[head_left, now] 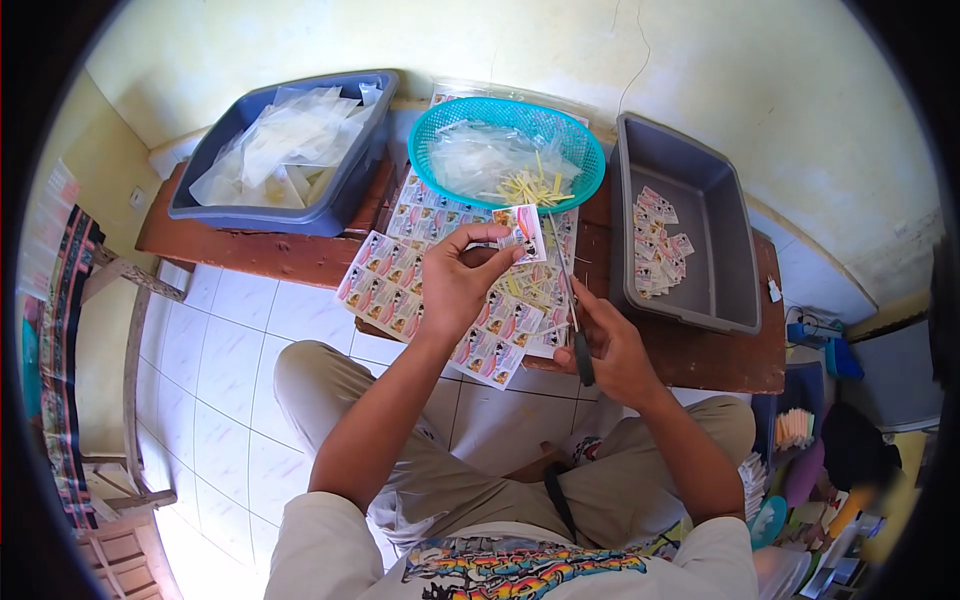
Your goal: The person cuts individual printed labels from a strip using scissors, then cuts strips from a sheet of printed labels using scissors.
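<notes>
A: Which step's in hand?

B: Trimming, prob. A card [526, 228] is held up by the L hand [465, 265], pinched btwn thumb & fingertips at its left side. Scissors [581, 350] are held by the R hand [605, 345], fingers curled at the handles; exact fit in the loops can't be told.

A: Card's exact spot?

B: Just on the near side of the basket [416, 152], above the sheets [385, 275]. The blades run right beside its right edge; whether it's touched can't be told.

A: What's called for by the next move?

B: Card to be steadied, blades lined up w/ the edge, L fingertips kept out of the cut. Blade gap can't be made out, so that should be checked 1st.

A: Pointing which way?

B: Scissors' long axis runs away from the body, tips toward the basket & a touch left. Card's printed face is turned to the camera; its long axis seems to run roughly the same way, top tipped slightly left, but it's part hidden by fingers.

A: Offcuts?

B: Yellow strips [530, 188] are seen in the basket; loose cards [658, 250] in the R-side bin [705, 200].
</notes>
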`<state>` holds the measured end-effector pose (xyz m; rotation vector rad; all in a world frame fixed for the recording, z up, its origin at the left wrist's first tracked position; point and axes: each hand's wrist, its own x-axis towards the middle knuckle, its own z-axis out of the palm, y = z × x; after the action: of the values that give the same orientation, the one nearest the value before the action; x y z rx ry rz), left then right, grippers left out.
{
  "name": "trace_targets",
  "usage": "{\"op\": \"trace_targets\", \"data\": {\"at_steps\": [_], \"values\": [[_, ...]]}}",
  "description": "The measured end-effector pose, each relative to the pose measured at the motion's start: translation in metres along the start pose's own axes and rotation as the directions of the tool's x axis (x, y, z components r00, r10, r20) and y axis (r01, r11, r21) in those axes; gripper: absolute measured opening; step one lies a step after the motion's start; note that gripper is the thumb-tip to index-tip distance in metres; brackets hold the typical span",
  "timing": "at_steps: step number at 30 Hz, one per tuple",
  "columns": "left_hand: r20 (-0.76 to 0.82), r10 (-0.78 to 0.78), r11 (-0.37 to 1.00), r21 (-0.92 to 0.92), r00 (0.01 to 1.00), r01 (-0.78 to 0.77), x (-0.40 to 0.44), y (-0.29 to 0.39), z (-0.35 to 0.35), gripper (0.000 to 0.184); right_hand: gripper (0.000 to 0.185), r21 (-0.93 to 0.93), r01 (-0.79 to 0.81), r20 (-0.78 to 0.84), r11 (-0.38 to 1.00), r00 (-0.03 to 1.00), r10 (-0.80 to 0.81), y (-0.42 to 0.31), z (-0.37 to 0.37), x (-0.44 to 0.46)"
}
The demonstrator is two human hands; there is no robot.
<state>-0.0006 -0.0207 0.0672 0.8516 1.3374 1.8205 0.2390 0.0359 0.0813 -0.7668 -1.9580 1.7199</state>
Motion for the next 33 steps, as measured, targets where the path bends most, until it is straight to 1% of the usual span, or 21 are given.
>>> {"op": "trace_targets", "data": {"at_steps": [1, 3, 4, 6, 10, 12, 13, 15, 19, 22, 23, 24, 31, 33], "values": [[-0.006, -0.002, 1.000, -0.005, 1.000, 0.002, 0.001, -0.001, 0.001, 0.027, 0.099, -0.004, -0.004, 0.005, 1.000, 1.000, 0.004, -0.003, 0.000, -0.001], [-0.032, 0.047, 0.998, -0.043, 0.998, -0.048, 0.002, -0.002, 0.005, 0.026, 0.096, 0.086, -0.034, 0.062, 0.996, 0.998, 0.029, -0.012, 0.001, -0.004], [-0.034, 0.044, 0.998, -0.046, 0.998, -0.046, 0.002, -0.002, 0.006, 0.026, 0.096, 0.084, -0.038, 0.064, 0.996, 0.997, 0.033, -0.013, 0.001, -0.004], [-0.025, 0.037, 0.997, -0.070, 0.999, -0.039, 0.003, -0.003, 0.007, 0.026, 0.100, 0.138, -0.080, 0.105, 0.987, 0.992, 0.066, -0.016, 0.002, -0.004], [-0.020, 0.013, 0.999, -0.032, 1.000, -0.014, 0.004, -0.002, 0.009, 0.028, 0.101, 0.141, -0.082, 0.126, 0.987, 0.990, 0.064, -0.023, 0.005, -0.002], [0.003, 0.000, 0.998, 0.058, 1.000, -0.001, 0.004, -0.002, 0.009, 0.028, 0.104, 0.144, -0.046, 0.119, 0.988, 0.992, 0.029, -0.023, 0.006, 0.000], [0.002, -0.002, 0.998, 0.057, 1.000, 0.002, 0.005, -0.003, 0.009, 0.028, 0.104, 0.144, -0.049, 0.119, 0.988, 0.992, 0.032, -0.023, 0.005, 0.001], [-0.001, 0.047, 0.999, 0.020, 0.999, -0.047, 0.005, -0.006, 0.011, 0.029, 0.096, 0.133, -0.045, 0.161, 0.990, 0.987, 0.023, -0.023, 0.002, 0.003], [0.005, 0.043, 0.998, 0.052, 0.999, -0.044, 0.005, -0.004, 0.012, 0.028, 0.096, 0.146, -0.049, 0.161, 0.988, 0.987, 0.025, -0.020, 0.002, 0.006], [0.004, 0.012, 0.995, 0.099, 1.000, -0.012, 0.006, -0.006, 0.011, 0.030, 0.097, 0.173, -0.059, 0.148, 0.983, 0.988, 0.033, -0.021, 0.004, 0.007], [0.003, 0.022, 0.994, 0.108, 1.000, -0.023, 0.006, -0.008, 0.012, 0.031, 0.100, 0.151, -0.047, 0.113, 0.987, 0.993, 0.030, -0.021, 0.007, 0.008], [0.002, 0.033, 0.993, 0.117, 0.999, -0.033, 0.006, -0.009, 0.012, 0.032, 0.108, 0.129, -0.035, 0.079, 0.991, 0.997, 0.025, -0.021, 0.008, 0.008], [0.002, 0.035, 0.990, 0.135, 0.999, -0.035, 0.006, -0.008, 0.014, 0.032, 0.105, 0.126, -0.041, 0.088, 0.991, 0.996, 0.030, -0.018, 0.007, 0.010], [0.001, 0.073, 0.991, 0.117, 0.997, -0.072, 0.007, -0.011, 0.014, 0.033, 0.103, 0.141, -0.026, 0.081, 0.990, 0.997, 0.015, -0.018, 0.008, 0.010]]}}
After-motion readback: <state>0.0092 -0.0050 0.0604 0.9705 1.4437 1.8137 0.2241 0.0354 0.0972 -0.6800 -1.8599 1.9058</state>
